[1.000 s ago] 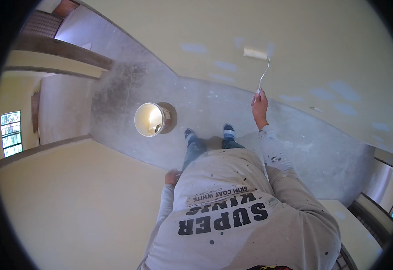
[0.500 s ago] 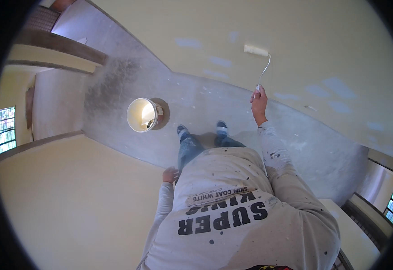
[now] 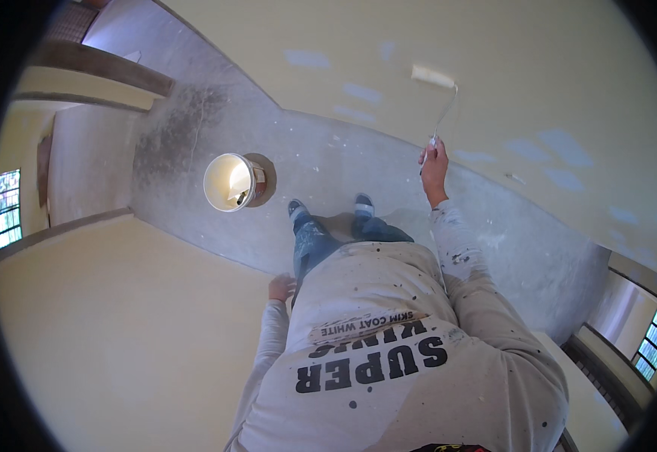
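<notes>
One paint roller [image 3: 433, 76] right of the bucket [image 3: 217, 179], our right hand [image 3: 434, 170] wrapped round the roller's handle [image 3: 433, 142], our left hand [image 3: 282, 287] nearer us than the bucket, loosely open, empty.

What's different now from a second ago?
The paint roller moved a little right, away from the pale patches left of it on the wall. The view shifted too, so the bucket looks further left and higher. Nothing was grabbed or let go: the right hand still holds the roller.
</notes>
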Action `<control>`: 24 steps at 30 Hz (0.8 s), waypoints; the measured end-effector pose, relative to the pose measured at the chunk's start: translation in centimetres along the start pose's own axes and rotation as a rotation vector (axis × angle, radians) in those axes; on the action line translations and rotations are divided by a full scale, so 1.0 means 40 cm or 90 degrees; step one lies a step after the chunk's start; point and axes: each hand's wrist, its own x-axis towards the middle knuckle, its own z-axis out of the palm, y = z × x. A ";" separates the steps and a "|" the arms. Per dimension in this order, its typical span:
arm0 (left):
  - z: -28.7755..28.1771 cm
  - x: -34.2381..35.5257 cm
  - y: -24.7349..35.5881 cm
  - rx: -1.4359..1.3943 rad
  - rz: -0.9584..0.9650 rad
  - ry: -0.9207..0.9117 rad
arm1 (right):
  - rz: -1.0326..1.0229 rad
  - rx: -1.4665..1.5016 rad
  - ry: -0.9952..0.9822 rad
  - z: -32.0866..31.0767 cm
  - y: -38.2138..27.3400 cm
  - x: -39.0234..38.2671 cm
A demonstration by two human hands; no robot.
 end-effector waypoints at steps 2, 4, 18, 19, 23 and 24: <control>-0.028 0.021 -0.022 0.018 0.054 -0.013 | 0.050 0.028 0.008 -0.009 0.057 -0.003; -0.058 0.052 -0.068 0.030 0.097 -0.010 | 0.028 0.019 0.000 0.004 0.047 0.001; 0.005 0.034 -0.039 0.022 0.084 0.002 | -0.023 -0.019 -0.021 0.010 0.001 0.009; 0.004 0.037 -0.058 0.028 0.099 0.002 | -0.049 -0.023 -0.031 0.013 -0.016 0.012; 0.020 0.041 -0.093 0.019 0.093 0.016 | -0.137 -0.048 -0.015 0.055 -0.146 0.006; 0.016 0.041 -0.105 0.022 0.101 0.016 | -0.132 -0.062 -0.013 0.061 -0.145 0.005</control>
